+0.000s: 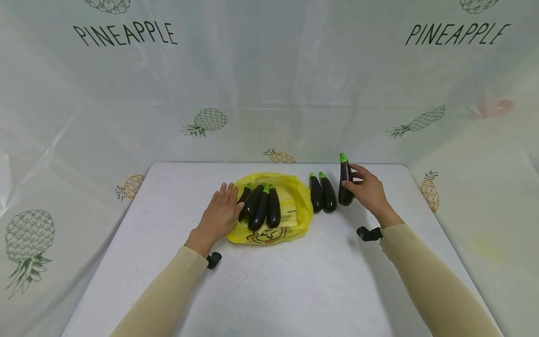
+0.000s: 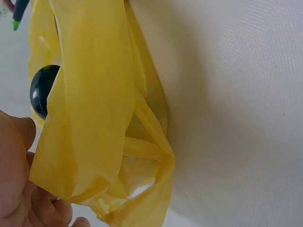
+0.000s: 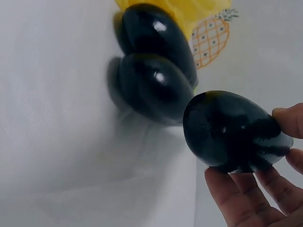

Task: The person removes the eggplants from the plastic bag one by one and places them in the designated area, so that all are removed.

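Note:
My right hand [image 1: 370,191] grips a dark purple eggplant [image 1: 345,182] by its side, thumb and fingers around it, its green stem end up. To its left, two more eggplants [image 1: 328,193] lie side by side at the right edge of a yellow plastic bag [image 1: 298,229]. Several eggplants [image 1: 273,208] lie on the bag, stems toward the back. My left hand [image 1: 220,213] rests against the bag's left edge with its fingers straight. From the left wrist, bag plastic [image 2: 94,94] partly hides an eggplant [image 2: 42,92]. The right wrist view shows the held eggplant [image 3: 232,132] up close.
Everything lies toward the back of a white table [image 1: 286,290]. A pale curtain [image 1: 269,84] with pineapple prints hangs behind the table's back edge and along its sides. Dark wrist straps [image 1: 368,233] show at both sleeves.

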A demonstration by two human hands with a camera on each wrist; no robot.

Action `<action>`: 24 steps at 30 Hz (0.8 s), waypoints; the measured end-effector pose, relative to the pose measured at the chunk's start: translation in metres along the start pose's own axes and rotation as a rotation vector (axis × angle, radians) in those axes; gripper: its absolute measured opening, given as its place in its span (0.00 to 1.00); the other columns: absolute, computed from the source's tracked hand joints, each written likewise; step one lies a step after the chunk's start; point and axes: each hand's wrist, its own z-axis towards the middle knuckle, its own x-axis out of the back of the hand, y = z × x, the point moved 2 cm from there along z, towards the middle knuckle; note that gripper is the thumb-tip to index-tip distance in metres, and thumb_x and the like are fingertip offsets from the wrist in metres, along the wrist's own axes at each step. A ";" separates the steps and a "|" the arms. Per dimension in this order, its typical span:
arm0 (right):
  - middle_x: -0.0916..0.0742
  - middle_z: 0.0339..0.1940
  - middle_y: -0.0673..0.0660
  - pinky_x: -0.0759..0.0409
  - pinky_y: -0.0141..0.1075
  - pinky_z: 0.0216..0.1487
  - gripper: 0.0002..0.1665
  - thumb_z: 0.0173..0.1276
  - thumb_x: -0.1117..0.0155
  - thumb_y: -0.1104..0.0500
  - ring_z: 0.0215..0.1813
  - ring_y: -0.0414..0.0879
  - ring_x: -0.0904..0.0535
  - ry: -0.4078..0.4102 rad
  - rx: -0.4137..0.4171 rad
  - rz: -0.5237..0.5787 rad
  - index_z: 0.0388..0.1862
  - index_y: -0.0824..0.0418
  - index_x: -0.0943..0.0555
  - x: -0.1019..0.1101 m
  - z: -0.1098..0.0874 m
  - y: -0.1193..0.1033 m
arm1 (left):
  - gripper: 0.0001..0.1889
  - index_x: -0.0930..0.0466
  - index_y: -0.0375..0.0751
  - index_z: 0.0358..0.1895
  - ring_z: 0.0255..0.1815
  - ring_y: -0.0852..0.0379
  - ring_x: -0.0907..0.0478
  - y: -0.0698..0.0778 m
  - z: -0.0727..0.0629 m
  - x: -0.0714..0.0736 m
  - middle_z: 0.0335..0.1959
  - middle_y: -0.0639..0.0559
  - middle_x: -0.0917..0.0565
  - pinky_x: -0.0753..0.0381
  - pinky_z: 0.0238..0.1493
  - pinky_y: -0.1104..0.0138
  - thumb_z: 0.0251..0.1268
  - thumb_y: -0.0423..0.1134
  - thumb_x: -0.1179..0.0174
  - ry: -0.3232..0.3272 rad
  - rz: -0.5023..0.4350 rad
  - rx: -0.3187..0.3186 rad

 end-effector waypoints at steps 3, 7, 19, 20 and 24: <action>0.24 0.75 0.74 0.12 0.57 0.56 0.41 0.79 0.36 0.52 0.69 0.70 0.21 -0.009 -0.013 -0.021 0.85 0.56 0.37 -0.001 0.004 0.006 | 0.35 0.48 0.32 0.85 0.89 0.38 0.60 0.000 0.000 -0.001 0.87 0.37 0.50 0.55 0.87 0.44 0.90 0.53 0.60 -0.001 0.000 -0.001; 0.23 0.74 0.73 0.11 0.49 0.51 0.40 0.78 0.36 0.52 0.69 0.70 0.20 -0.024 -0.029 -0.042 0.85 0.57 0.36 -0.002 0.008 0.014 | 0.35 0.48 0.31 0.84 0.89 0.38 0.60 0.000 0.000 0.000 0.87 0.36 0.50 0.55 0.87 0.44 0.90 0.53 0.60 0.002 -0.007 -0.003; 0.22 0.73 0.73 0.12 0.46 0.50 0.40 0.78 0.37 0.51 0.69 0.69 0.20 -0.067 -0.059 -0.097 0.84 0.58 0.36 -0.014 0.012 0.030 | 0.35 0.48 0.32 0.85 0.89 0.38 0.60 -0.001 0.000 -0.003 0.87 0.37 0.50 0.53 0.87 0.44 0.90 0.53 0.61 -0.003 -0.007 0.001; 0.22 0.73 0.73 0.12 0.48 0.50 0.40 0.79 0.37 0.51 0.68 0.68 0.20 -0.069 -0.061 -0.107 0.84 0.58 0.36 -0.015 0.012 0.031 | 0.35 0.48 0.32 0.85 0.89 0.38 0.60 -0.002 0.000 -0.003 0.87 0.37 0.50 0.53 0.87 0.44 0.90 0.53 0.61 -0.003 -0.006 0.000; 0.23 0.73 0.74 0.13 0.53 0.54 0.40 0.79 0.39 0.49 0.69 0.69 0.21 -0.089 -0.074 -0.131 0.84 0.58 0.36 -0.019 0.013 0.033 | 0.35 0.47 0.32 0.84 0.89 0.38 0.60 -0.002 0.000 -0.004 0.87 0.37 0.50 0.54 0.87 0.44 0.90 0.53 0.60 -0.003 -0.005 0.001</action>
